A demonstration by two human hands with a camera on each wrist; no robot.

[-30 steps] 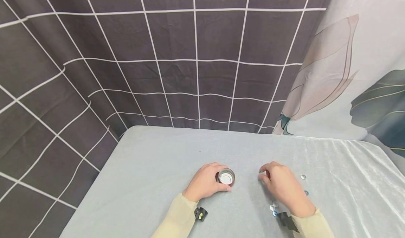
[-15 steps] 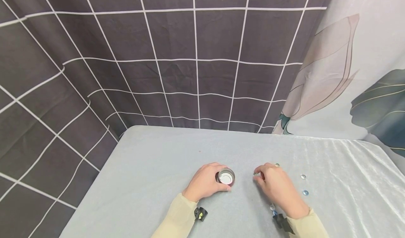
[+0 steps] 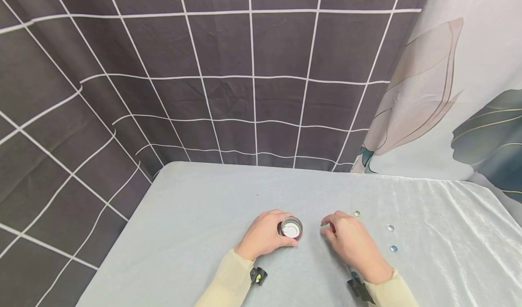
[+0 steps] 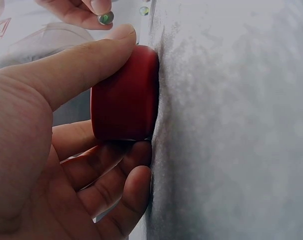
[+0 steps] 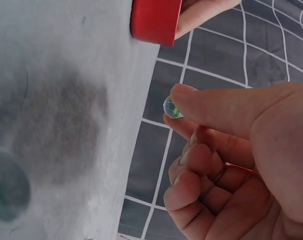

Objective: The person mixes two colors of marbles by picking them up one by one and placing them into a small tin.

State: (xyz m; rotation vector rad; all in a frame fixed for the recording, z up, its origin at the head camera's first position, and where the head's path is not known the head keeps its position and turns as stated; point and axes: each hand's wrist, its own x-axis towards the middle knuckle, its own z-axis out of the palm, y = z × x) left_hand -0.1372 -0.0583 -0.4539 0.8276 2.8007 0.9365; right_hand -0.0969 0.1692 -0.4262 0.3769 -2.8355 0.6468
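Observation:
My left hand [image 3: 265,234] curls around a small red round container [image 4: 124,95] that stands upright on the cloth, thumb on one side and fingers on the other. From above, its open mouth shows a pale inside with no bead that I can make out. To the right of it, my right hand [image 3: 352,241] pinches a clear glass bead [image 5: 172,107] with green in it between thumb and forefinger. The other fingers of that hand are curled in. The held bead is a short way from the container, apart from it and raised off the cloth.
On the pale table cloth [image 3: 212,207], a green bead [image 3: 357,213], a clear bead [image 3: 391,228] and a blue bead [image 3: 393,249] lie right of my right hand. Another blue bead [image 3: 354,275] is partly hidden by the right wrist strap. A dark checked curtain [image 3: 228,98] hangs behind.
My right hand has moved left toward the container with the glass bead, uncovering the green bead behind it. The left hand and container have stayed still.

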